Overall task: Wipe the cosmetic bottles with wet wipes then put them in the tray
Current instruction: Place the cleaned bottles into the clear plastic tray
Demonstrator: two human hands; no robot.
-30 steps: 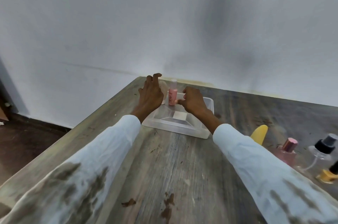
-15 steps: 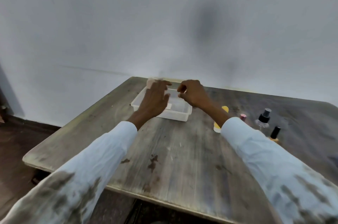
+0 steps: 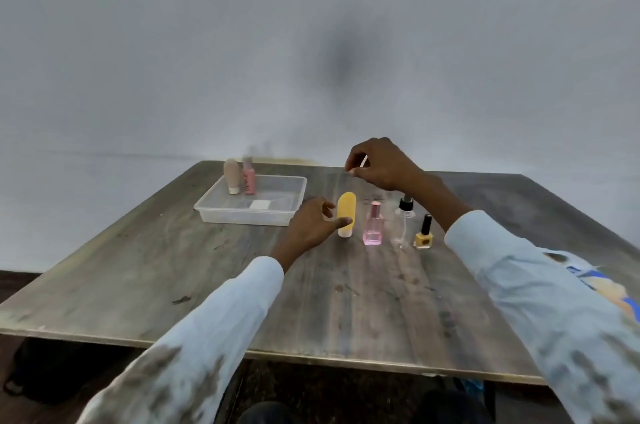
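Grey wall [image 3: 311,42] behind a worn wooden counter [image 3: 311,292]. Clear tray [image 3: 221,212] far left, already holding a beige tube [image 3: 231,176] and pink bottle [image 3: 248,180], both upright. Yellow tube [image 3: 346,214] stands upright, long axis vertical, just right of the left hand [image 3: 311,228], whose fingers [image 3: 341,223] are loosely spread, thumb about touching it, no grip yet. Left hand is nearer. Right hand [image 3: 381,164] is raised behind, pinching a small white scrap, likely the wipe. Pink perfume bottle [image 3: 373,228], clear spray bottle [image 3: 404,221] and nail polish [image 3: 424,233] wait in a row.
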